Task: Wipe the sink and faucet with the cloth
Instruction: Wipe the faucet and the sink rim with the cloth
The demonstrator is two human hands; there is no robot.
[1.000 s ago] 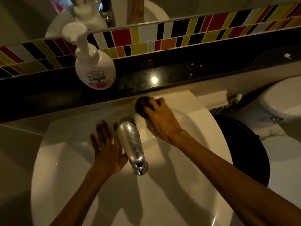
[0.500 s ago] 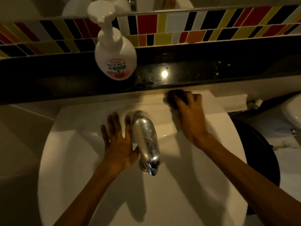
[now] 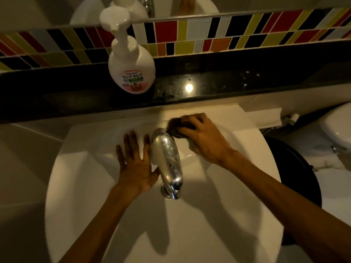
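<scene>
Right hand (image 3: 204, 138) is curled down over the dark cloth (image 3: 175, 128), pressing it onto the back ledge of the white sink (image 3: 218, 215), right against the base of the chrome faucet (image 3: 168, 160). Left hand (image 3: 135, 164) lies flat and open on the sink beside the faucet, holding nothing. The cloth looks soft and light, probably easy to bunch under the fingers. The faucet looks rigid and slick, so wrapping the cloth around its neck seems best.

Cloth (image 3: 182, 128) mostly hidden under right hand (image 3: 205, 141), motion-blurred; sink (image 3: 79, 186) front rim cut off by bottom edge.
</scene>
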